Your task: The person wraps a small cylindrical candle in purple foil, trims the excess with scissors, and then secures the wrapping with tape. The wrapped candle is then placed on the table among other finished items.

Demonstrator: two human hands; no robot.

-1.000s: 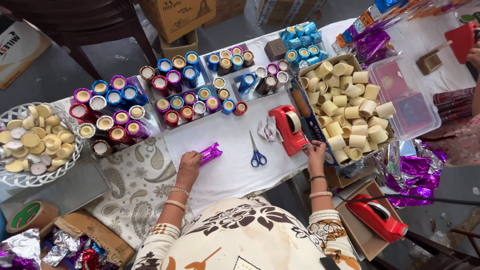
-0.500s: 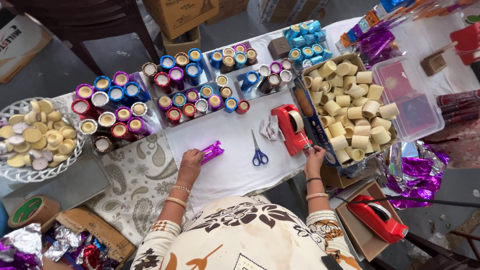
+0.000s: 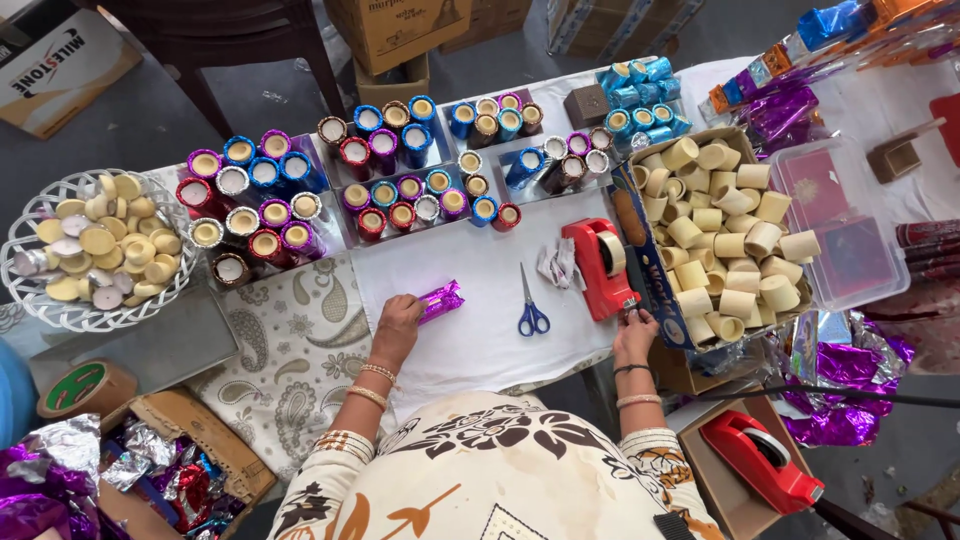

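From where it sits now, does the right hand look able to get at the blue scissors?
Probably yes. The right hand rests at the front end of the red tape dispenser, and the scissors lie flat just beside it on bare white cloth, nothing lying between.

Our cream printed tunic and bangles

We wear gold bangles on our left hand (image 3: 398,322) wrist, dark and gold ones on our right hand (image 3: 636,336) wrist.
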